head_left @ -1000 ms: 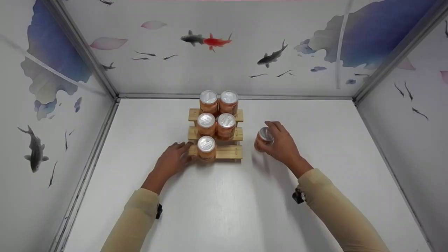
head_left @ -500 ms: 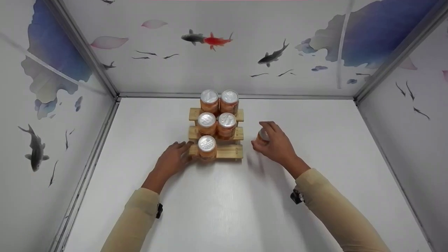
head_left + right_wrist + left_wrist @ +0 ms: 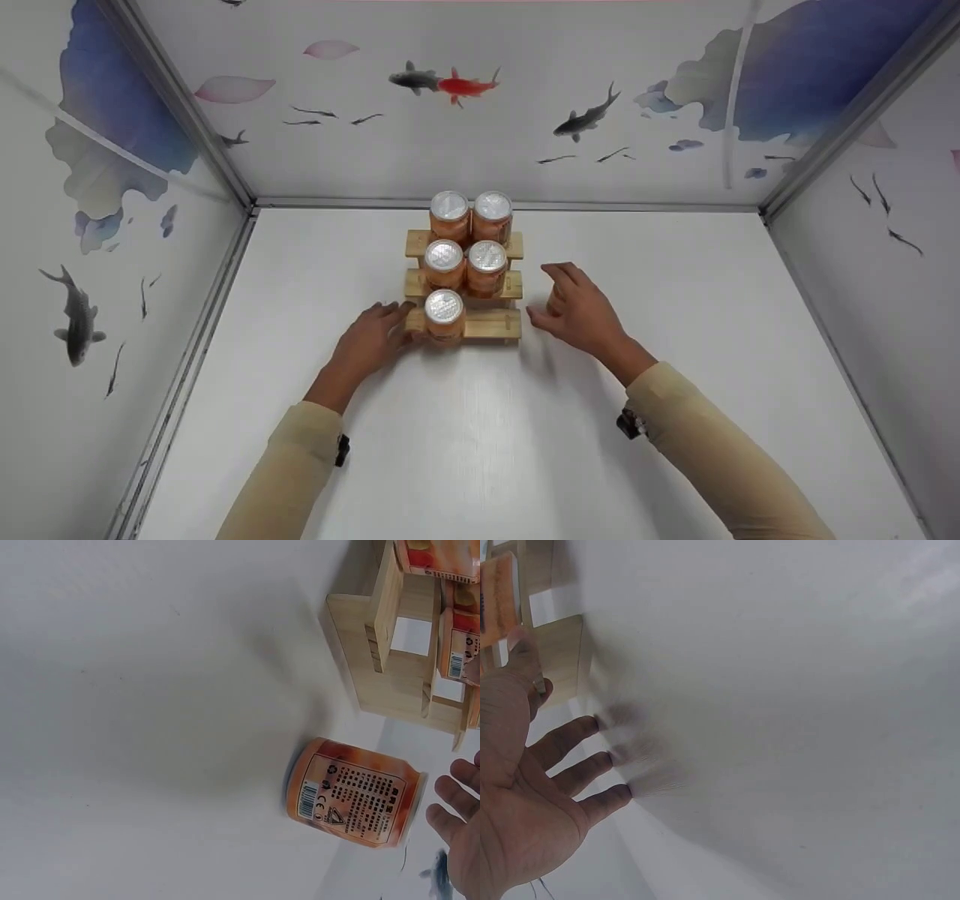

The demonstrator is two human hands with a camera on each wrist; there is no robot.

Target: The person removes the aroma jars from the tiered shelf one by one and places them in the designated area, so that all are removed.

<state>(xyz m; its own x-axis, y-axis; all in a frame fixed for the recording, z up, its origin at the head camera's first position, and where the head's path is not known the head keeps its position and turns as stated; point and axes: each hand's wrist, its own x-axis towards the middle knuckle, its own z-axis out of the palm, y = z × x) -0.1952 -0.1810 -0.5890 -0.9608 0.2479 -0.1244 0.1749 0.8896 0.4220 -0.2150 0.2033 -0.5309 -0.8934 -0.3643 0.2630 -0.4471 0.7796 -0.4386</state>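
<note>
A three-step wooden stand [image 3: 491, 325] holds orange cans with silver lids: two on the top step, two on the middle one, and a single front can [image 3: 444, 319] at the left of the lowest. My left hand [image 3: 367, 341] pinches the left end of that lowest step between thumb and index finger; its other fingers [image 3: 585, 772] reach out over the table. To the right of the stand, my right hand [image 3: 589, 319] is spread, thumb and index finger apart. Another orange can [image 3: 356, 791] stands upright on the table close by its fingers [image 3: 444, 823]; the hand hides it in the head view.
The white table [image 3: 480, 450] is enclosed by printed panels with fish and blue patches, such as the back panel [image 3: 525, 150]. A metal strip [image 3: 637, 206] runs along the table's back edge, close behind the stand.
My right hand has slid left toward the stand, over the loose can, whose lid it now covers. Its thumb and index finger have come off the can's sides. The left hand stays put.
</note>
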